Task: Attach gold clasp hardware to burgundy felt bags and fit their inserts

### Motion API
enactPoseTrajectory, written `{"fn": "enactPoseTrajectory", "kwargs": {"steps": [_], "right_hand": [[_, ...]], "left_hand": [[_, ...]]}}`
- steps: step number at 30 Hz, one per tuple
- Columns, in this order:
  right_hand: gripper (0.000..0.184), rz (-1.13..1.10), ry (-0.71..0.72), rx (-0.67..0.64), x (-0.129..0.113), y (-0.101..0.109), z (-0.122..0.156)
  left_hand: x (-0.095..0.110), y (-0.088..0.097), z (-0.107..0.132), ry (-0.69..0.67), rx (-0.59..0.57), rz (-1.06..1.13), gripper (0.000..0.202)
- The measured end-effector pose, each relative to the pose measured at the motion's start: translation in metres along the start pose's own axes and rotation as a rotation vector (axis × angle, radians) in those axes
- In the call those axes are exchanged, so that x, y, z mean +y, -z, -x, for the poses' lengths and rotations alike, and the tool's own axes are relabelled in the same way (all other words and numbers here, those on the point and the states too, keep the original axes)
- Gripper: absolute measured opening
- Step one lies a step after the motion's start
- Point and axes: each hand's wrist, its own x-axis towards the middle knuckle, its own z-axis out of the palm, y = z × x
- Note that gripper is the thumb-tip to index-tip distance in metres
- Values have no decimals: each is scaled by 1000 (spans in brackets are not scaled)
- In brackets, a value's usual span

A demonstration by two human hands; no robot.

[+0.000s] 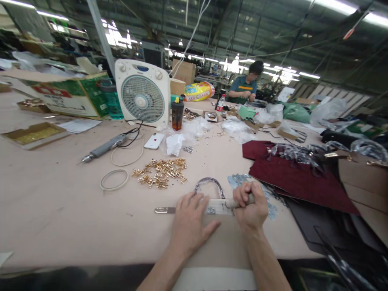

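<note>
The left hand [189,220] is lying flat, fingers spread wide, pressing down on a pale strap [216,206] that is stretching across the table [60,210] just in front of the person. A metal tab [165,210] is sticking out of the strap's end, to the left of that hand. The right hand [250,206] is curled into a tight fist around a tool handle [250,199], touching the strap's right end; what kind of tool it is cannot be told, since the fist is covering most of it. A wrapped loop handle [209,184] is arching up just behind the strap, between the two hands. Beyond the strap, a heap of gold fittings [160,171] is lying loose on the table, with a white ring [114,180] to the left of the heap and an electric screwdriver [103,148] farther back, its cord coiling beside it. A white phone [154,141] is resting behind the fittings, near a dark bottle [177,114] and a box fan [142,93] that is facing the person. To the right of the strap, maroon panels [297,178] are spreading over the table, with dark pieces piling up near the edge. Far behind the strap, across the table, another person [246,87] in a green shirt is sitting and working with both hands close together. A shallow tray [33,134] is sitting well to the left of the fan.
</note>
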Motion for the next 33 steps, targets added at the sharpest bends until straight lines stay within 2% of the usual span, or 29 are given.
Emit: {"fn": "enactPoseTrajectory", "kwargs": {"steps": [3,6,10,20,23,26,30,33], "right_hand": [[36,-10,29,-71,-4,0,14],[39,22,34,-145,9,-3,35],[40,114,88,-145,27,-5,52],[40,423,265,-172,44,-6,61],[44,485,214,-130,46,-15,50],[46,480,91,-107,45,-24,34],[43,269,-81,-74,34,-22,17],[40,161,-42,-38,25,-19,14]], "left_hand": [[2,0,-2,0,-16,-36,68],[2,-1,-3,-7,-10,-58,66],[0,-2,-2,-17,11,-54,61],[1,1,-4,12,5,0,53],[0,2,-4,21,-6,5,55],[0,3,-3,23,-4,9,55],[0,1,0,13,14,29,65],[0,0,2,16,27,46,71]]}}
